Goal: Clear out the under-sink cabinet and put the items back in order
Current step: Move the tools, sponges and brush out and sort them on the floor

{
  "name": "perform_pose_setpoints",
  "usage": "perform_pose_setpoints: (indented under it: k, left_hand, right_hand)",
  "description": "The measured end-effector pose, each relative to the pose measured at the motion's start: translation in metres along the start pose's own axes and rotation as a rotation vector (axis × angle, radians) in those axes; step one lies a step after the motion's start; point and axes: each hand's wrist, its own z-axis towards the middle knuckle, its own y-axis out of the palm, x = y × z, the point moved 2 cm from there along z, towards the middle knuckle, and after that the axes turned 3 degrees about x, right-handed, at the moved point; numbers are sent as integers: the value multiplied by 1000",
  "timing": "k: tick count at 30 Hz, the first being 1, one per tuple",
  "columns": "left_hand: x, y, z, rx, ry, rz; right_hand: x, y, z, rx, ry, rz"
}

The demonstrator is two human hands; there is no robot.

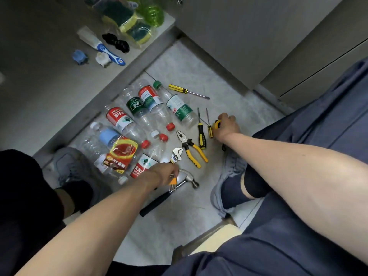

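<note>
Tools and empty plastic bottles (139, 120) lie on the pale floor in front of the open cabinet. My left hand (166, 173) grips an orange hex key set (172, 183) just above the hammer (175, 189), beside the adjustable wrench (177, 154). My right hand (228, 125) curls over a yellow tape measure (217, 124) on the floor. Between the hands lie yellow pliers (191, 149) and two small screwdrivers (201, 134). A larger yellow screwdriver (187, 91) lies farther back.
On the cabinet floor (49, 86) sit sponges (127, 22), a green bottle (153, 12), a blue-handled brush (107, 51), black scrubbers (116, 42) and small fittings. My shoes (69, 166) flank the tools. A closed cabinet door (249, 36) stands at the right.
</note>
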Motion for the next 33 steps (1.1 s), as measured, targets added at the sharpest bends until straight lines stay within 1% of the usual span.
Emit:
perform_pose_setpoints:
  k: [5, 9, 13, 16, 18, 22, 25, 27, 30, 33]
  left_hand:
    - [0, 7, 10, 90, 33, 21]
    - [-8, 7, 15, 66, -37, -80]
    - [-12, 3, 16, 59, -77, -122]
    - [-11, -1, 14, 68, -73, -152]
    - [-10, -10, 13, 98, -61, -146]
    - [-12, -59, 13, 216, -63, -150]
    - [-26, -101, 10, 318, -99, -278]
    - [-41, -126, 6, 427, -125, -355]
    - [-65, -166, 2, 597, -169, -323]
    - [-96, -205, -4, 770, -275, -359]
  right_hand:
    - [2, 2, 10, 75, -35, 14]
    - [8, 4, 21, 82, -41, 8]
    - [11, 5, 25, 65, -39, 37]
    - [7, 1, 23, 196, -75, 27]
    - [-3, -3, 23, 244, -99, 96]
    - [-49, -14, 27, 251, -188, 279]
    - [-97, -24, 30, 237, -268, 401]
    - [-129, -30, 31, 223, -344, 457]
    - [-172, -36, 33, 182, -458, 482]
    - [-213, -38, 34, 128, -534, 465]
